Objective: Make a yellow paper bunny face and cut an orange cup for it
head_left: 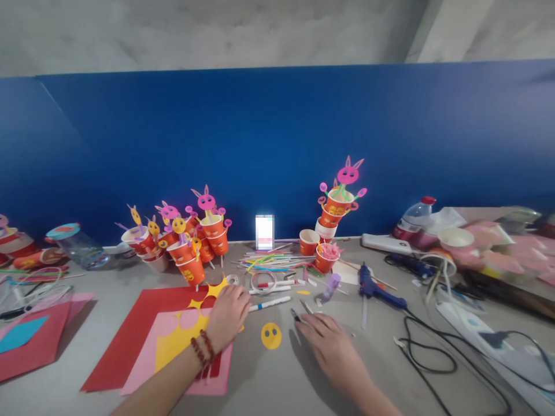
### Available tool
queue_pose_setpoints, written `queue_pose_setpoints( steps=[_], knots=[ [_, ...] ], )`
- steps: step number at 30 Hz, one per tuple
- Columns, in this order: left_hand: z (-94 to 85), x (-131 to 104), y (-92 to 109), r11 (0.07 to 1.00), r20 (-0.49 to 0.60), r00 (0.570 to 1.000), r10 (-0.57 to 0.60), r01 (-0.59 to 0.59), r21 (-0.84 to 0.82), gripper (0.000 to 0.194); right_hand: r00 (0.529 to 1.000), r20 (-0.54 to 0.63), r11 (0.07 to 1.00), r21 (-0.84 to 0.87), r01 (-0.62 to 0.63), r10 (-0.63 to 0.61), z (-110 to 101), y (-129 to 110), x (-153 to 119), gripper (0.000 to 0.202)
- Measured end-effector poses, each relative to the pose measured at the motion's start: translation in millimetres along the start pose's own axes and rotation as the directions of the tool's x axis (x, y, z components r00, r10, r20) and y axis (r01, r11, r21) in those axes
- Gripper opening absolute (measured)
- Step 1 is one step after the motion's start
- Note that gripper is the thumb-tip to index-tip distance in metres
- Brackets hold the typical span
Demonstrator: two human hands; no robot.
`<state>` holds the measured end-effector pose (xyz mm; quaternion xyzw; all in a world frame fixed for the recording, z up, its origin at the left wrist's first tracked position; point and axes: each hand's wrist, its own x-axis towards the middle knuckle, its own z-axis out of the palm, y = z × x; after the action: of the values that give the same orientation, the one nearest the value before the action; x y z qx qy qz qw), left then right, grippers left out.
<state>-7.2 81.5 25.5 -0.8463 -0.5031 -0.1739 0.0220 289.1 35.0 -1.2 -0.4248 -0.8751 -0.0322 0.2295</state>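
Observation:
My left hand (229, 315), with a beaded bracelet on the wrist, lies over a cut-out yellow paper sheet (171, 341). Its fingers are bent down on the upper edge of this sheet, beside the round cut-outs; the fingertips are partly hidden. To the right, my right hand (332, 346) is low over the table, its fingers closed around a slim dark-tipped tool (295, 315) whose kind I cannot make out. A second thin grey point shows beside it. Between the hands lies a round yellow paper face (271, 336) with two dark eyes.
Pink paper (139, 370) and red paper (113, 346) lie under the yellow sheet. Several markers (271, 303) and pipe cleaners (269, 263) are ahead. Decorated red paper cups (191, 271) stand at left. A blue glue gun (377, 289) and its cords are at right, near a power strip (472, 329).

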Motion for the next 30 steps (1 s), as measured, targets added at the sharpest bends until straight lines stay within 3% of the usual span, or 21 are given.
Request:
queue_pose_setpoints(
  steps=[4, 10, 15, 18, 20, 21, 23, 25, 26, 30],
  knots=[
    [12.8, 19.7, -1.6, 0.999, 0.053, 0.998, -0.042, 0.042, 0.005, 0.014, 0.998, 0.063, 0.997, 0.069, -0.019, 0.015, -5.3, -9.1, -2.7, 0.037],
    [23.3, 39.8, -10.8, 0.995, 0.140, 0.988, -0.061, 0.072, -0.072, 0.012, 0.994, 0.070, 0.995, 0.052, -0.085, 0.081, -2.6, -5.3, -5.1, 0.033],
    [9.3, 37.2, -26.3, 0.976, 0.192, 0.980, -0.041, 0.081, -0.203, 0.009, 0.990, -0.014, 0.986, 0.086, -0.140, 0.141, -4.8, -7.7, -9.7, 0.032],
    [-6.9, 25.5, -25.6, 0.951, 0.215, 0.976, -0.043, 0.106, -0.291, 0.011, 0.972, -0.046, 0.942, 0.258, -0.213, 0.233, -8.6, -17.3, -5.3, 0.028],
    [-18.4, 15.2, -17.5, 0.933, 0.216, 0.975, -0.046, 0.119, -0.341, 0.014, 0.945, 0.020, 0.833, 0.468, -0.296, 0.325, -7.1, -28.3, 3.2, 0.024],
    [-23.7, 9.6, -11.4, 0.925, 0.211, 0.976, -0.043, 0.119, -0.360, 0.015, 0.922, 0.092, 0.724, 0.592, -0.354, 0.376, -4.7, -35.0, 9.0, 0.026],
    [-32.1, -1.7, 3.5, 0.915, 0.191, 0.981, -0.016, 0.091, -0.394, 0.016, 0.861, 0.274, 0.360, 0.822, -0.441, 0.428, 2.6, -49.5, 22.5, 0.039],
    [-35.8, -12.0, 18.7, 0.904, 0.145, 0.987, 0.070, -0.001, -0.427, 0.019, 0.797, 0.405, -0.006, 0.893, -0.451, 0.448, 10.2, -63.9, 35.9, 0.047],
    [-35.6, -16.3, 25.3, 0.908, 0.118, 0.988, 0.097, -0.039, -0.418, 0.021, 0.764, 0.439, -0.116, 0.891, -0.440, 0.473, 13.1, -70.4, 41.8, 0.045],
    [-23.5, -27.2, 42.3, 0.945, 0.028, 0.990, 0.137, -0.122, -0.304, 0.028, 0.700, 0.423, -0.207, 0.903, -0.376, 0.576, 17.3, -89.7, 54.9, 0.039]
  ],
)
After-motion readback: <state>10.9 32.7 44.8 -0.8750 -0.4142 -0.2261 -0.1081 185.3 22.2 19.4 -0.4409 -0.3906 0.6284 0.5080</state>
